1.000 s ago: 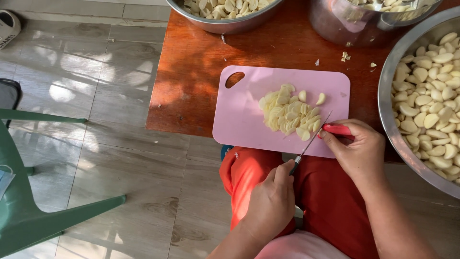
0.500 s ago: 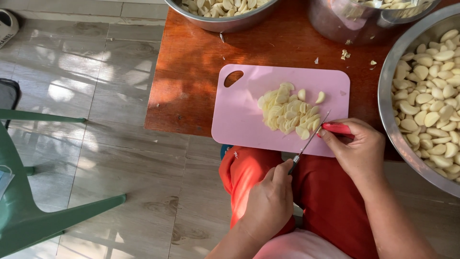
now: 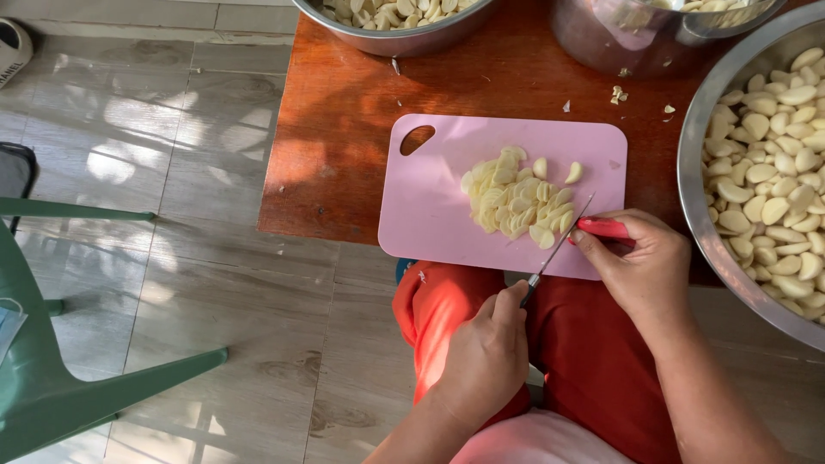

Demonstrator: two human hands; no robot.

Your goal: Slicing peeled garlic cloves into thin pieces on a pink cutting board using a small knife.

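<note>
Showing a seated person at the edge of a reddish-brown wooden table (image 3: pixel 344 129), viewed from above. The right hand (image 3: pixel 644 271) is clenched around the red plastic handle of a small kitchen knife (image 3: pixel 563 245), whose thin blade slants down and left across the near edge of a pink rectangular plastic cutting board (image 3: pixel 430 215) with an oval grip hole in its far left corner. The left hand (image 3: pixel 485 357) hovers over the lap with its fingers curled, its fingertips pinching the tip of the blade just off the board's near edge. A pile of pale sliced garlic (image 3: pixel 516 199) lies at the centre of the board, just beside the blade; two whole cloves rest at the pile's far right side. A large steel bowl of peeled garlic cloves (image 3: pixel 773 172) stands on the table to the right, near the knife hand. A second steel bowl of cloves (image 3: pixel 404 21) and a steel pot (image 3: pixel 619 39) stand at the far edge. Loose scraps of garlic skin (image 3: pixel 617 93) lie between pot and board. Red trousers (image 3: pixel 593 361) cover the lap. A green plastic chair (image 3: pixel 51 369) stands on the grey tiled floor (image 3: pixel 172 172) at left.
</note>
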